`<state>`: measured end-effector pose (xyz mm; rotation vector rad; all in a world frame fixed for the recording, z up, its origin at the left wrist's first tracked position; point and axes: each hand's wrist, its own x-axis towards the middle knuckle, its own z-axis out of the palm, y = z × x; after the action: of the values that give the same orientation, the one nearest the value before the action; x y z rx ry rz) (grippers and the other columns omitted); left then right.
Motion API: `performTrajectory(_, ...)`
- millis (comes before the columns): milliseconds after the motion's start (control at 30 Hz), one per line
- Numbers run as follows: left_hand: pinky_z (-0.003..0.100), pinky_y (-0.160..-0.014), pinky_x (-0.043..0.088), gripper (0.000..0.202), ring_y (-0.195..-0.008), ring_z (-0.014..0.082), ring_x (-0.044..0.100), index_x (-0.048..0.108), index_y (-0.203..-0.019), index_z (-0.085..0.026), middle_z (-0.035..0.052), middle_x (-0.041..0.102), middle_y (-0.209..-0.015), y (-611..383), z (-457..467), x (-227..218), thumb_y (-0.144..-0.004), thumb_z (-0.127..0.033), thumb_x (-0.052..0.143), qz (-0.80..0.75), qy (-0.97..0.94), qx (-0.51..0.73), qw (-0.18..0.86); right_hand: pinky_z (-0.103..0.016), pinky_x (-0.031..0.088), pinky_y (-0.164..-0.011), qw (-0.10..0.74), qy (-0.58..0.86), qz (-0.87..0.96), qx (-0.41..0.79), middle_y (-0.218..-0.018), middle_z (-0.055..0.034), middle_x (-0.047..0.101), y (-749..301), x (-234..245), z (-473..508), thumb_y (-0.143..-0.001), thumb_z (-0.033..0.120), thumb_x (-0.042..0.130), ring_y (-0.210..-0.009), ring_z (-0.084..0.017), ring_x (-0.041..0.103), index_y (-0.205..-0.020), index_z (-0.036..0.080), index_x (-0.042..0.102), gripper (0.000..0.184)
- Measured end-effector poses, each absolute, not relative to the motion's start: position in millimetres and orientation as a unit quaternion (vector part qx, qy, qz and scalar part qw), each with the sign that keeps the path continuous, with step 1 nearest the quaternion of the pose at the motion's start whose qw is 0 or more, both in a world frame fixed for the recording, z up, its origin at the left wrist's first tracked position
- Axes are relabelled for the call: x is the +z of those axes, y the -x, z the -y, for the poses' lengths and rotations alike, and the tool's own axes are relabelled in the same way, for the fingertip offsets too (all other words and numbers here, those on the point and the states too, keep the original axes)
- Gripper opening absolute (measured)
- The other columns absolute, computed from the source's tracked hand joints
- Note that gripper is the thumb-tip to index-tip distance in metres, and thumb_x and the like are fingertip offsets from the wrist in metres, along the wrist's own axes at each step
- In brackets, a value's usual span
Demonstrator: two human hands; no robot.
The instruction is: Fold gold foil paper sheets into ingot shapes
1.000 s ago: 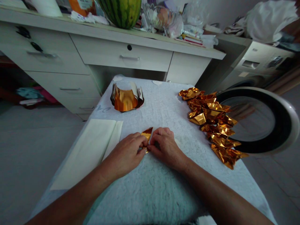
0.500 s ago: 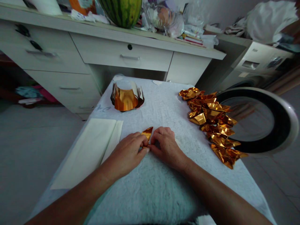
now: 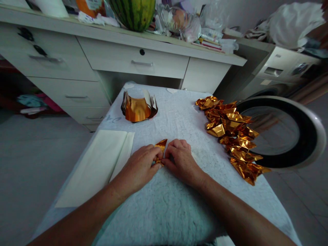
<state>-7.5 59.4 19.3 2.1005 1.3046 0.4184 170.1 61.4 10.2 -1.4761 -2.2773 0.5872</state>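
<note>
Where the left hand (image 3: 142,162) and right hand (image 3: 182,159) meet, above the middle of the cloth-covered bench (image 3: 178,109): one gold foil piece (image 3: 162,144), partly folded, a pointed end showing on the far side, its middle hidden behind fingers.

Step in hand, judged from where I stand: fine folding at the piece's near edge. To be done well: body of the piece kept steady on one side, edge tucked from the other in short, even presses; creases firmed with a thumb tip; pressure light, since thin foil would likely crumple or split if dragged.

Left grip: narrow, thumb and curled forefinger closed on the foil from its left side, a little gold showing between them. Right grip: narrow also, thumb and forefinger drawn together at the near right edge, almost meeting the left fingers; foil pinched or merely touched, I cannot tell.

Also present: one stack of curved gold foil sheets (image 3: 138,109), far and left of the hands; one crowded row of folded gold foil pieces (image 3: 232,128), right; one lot of folded pale paper (image 3: 102,157), left, partly behind the forearm; one round washing-machine door (image 3: 310,131), ajar, at the bench's right side.
</note>
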Motion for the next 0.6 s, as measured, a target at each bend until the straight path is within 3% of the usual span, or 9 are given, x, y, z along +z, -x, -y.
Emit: performTrajectory(600, 0.036, -0.085, 0.044, 0.014, -0.096, 0.0221, 0.057, 0.064, -0.085, -0.021, 0.0031, 0.061, -0.093, 8.9, -59.8, 16.4, -0.081, -0.013, 0.054, -0.484, -0.806, 0.155, 0.304, -0.039, 0.037, -0.084, 0.157, 0.524, 0.820, 0.171, -0.100, -0.0052, 0.054, -173.7, 10.7, -61.3, -0.083, 0.033, 0.070, -0.098, -0.024, 0.045, -0.086, 0.020, 0.058, 0.018)
